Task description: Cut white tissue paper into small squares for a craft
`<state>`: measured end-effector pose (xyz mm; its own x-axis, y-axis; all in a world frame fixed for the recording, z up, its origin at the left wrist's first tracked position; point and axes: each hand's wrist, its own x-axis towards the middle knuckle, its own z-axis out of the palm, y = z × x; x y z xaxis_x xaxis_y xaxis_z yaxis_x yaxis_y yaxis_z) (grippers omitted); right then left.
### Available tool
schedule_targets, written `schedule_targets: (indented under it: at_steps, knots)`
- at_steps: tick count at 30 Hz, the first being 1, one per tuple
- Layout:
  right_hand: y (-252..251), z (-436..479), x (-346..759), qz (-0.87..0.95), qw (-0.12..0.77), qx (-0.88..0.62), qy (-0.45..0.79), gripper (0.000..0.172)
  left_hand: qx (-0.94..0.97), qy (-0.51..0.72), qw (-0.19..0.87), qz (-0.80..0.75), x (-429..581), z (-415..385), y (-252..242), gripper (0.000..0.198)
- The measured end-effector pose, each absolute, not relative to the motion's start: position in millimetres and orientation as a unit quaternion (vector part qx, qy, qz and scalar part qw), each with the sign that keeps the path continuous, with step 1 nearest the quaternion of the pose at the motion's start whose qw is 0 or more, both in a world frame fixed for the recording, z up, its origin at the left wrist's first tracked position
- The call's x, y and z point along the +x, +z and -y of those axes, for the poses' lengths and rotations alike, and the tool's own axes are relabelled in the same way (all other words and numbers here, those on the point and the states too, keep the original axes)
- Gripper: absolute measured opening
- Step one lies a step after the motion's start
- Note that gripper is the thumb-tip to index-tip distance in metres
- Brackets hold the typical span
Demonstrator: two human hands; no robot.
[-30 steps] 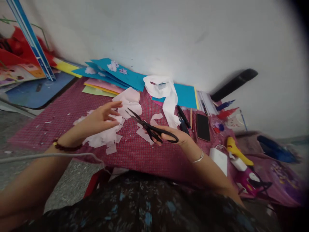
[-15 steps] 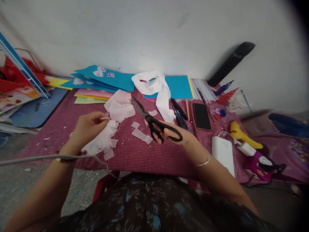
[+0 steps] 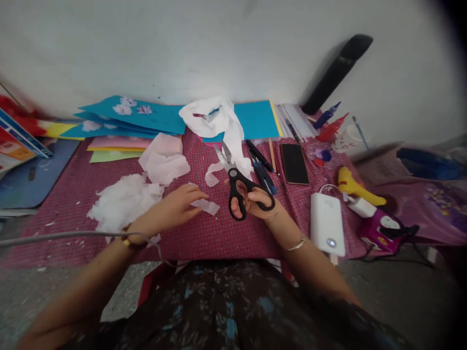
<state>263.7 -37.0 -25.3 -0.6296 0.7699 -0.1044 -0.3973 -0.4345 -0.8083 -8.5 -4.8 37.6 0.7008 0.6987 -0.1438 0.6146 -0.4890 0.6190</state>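
**Fig. 1.** Left hand (image 3: 170,213) pinched 1 end of the paper strip (image 3: 207,206), fingers closed on it, low over the checked cloth (image 3: 219,233). The strip was judged thin, limp and easily torn, best taken at an end; its long axis ran left to right. Right hand (image 3: 257,204) gripped the scissors (image 3: 236,187) through both loops. They looked rigid, with slightly parted blades (image 3: 224,154) pointing away toward the wall. Tissue pile (image 3: 122,201) lay at left.

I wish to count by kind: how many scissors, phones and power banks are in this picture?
Scissors, in the right hand: 1
Phone: 1
Power bank: 1
Total: 3
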Motion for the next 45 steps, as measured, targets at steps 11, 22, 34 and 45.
schedule_targets:
  at_steps: [11,22,34,45]
  knots:
    - [-24,35,266,0.408,0.398,-0.211,0.794,0.064,0.811,-0.024,0.498,-0.306,10,-41,23,0.002]
    - [-17,47,248,0.631,0.284,-0.185,0.698,0.069,0.417,0.539,0.598,-0.422,-51,17,64,0.021]
    - [5,47,203,0.643,0.156,-0.201,0.722,0.080,0.326,0.557,0.580,-0.497,-64,64,44,0.028]
    - [5,43,186,0.630,0.130,-0.159,0.749,0.070,0.413,0.514,0.572,-0.488,-80,80,28,0.061]
